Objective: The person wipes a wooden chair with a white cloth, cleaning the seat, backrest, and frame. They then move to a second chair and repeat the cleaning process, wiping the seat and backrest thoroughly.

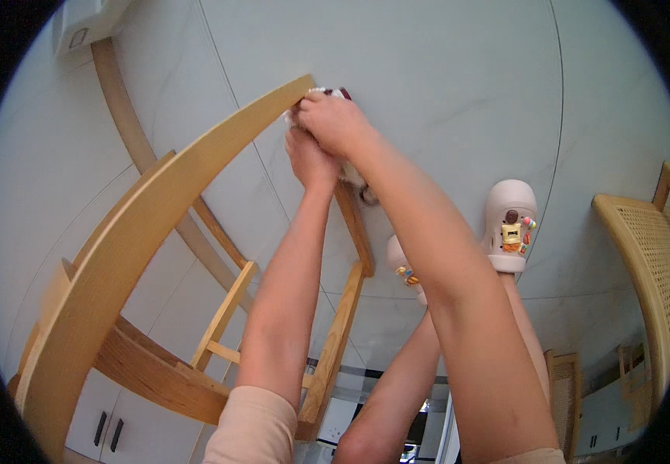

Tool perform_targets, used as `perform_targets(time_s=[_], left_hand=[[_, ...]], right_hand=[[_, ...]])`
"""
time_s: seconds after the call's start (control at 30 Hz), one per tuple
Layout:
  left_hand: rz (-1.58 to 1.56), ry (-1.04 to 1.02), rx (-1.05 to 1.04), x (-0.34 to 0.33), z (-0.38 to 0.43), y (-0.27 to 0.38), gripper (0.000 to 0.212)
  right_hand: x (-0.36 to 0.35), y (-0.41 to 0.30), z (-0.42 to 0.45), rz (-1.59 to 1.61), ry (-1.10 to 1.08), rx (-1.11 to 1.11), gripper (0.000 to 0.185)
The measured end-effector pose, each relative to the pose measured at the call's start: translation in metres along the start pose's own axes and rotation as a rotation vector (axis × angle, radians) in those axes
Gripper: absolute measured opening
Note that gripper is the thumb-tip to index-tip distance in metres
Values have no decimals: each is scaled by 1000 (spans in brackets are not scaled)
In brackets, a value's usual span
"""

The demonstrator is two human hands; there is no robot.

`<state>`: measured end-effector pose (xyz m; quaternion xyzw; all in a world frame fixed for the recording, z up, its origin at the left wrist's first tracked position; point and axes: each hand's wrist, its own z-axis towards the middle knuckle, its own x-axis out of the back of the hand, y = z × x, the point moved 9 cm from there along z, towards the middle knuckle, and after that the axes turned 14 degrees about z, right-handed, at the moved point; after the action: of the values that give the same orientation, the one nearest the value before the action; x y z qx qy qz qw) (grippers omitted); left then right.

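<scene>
Both my hands meet at the end of a curved wooden chair part (196, 159), near the upper middle of the view. My right hand (332, 123) is closed on a white and dark red cloth (338, 93), pressed around the wood's tip. Just below it, touching it, my left hand (312, 158) has its fingers curled; what lies inside them is hidden. A little of some pale material shows under my right wrist. The wooden frame extends down and to the left, with legs and crossbars beside my left forearm.
Pale clogs with colourful charms (511, 226) are on the person's feet on the tiled floor (457, 75). A wooden chair with a woven cane panel (654, 255) stands at the right. White cabinet doors (132, 426) with dark handles show at the lower left.
</scene>
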<state>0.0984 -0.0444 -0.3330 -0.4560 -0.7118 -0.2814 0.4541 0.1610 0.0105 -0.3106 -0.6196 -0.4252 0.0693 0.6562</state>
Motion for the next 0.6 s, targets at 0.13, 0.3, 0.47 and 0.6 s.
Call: perform_targets(time_s=[0.13,0.3,0.47,0.6], left_hand=[[-31,74,-9,-17,-29,-11,37],[-43,-50,110,-67,-132,-53,36],[4,-94,67,-119,-234,-91,46],[48,-161,158,-133,-250,-105,46]], right_hand=[[-19,-2,-25,11,148,36,23],[-74,-20,-114,170,123,-1,31],[-147,-44,-199,62,-49,-9,30],[-176,-46,-213,33,-233,26,35]])
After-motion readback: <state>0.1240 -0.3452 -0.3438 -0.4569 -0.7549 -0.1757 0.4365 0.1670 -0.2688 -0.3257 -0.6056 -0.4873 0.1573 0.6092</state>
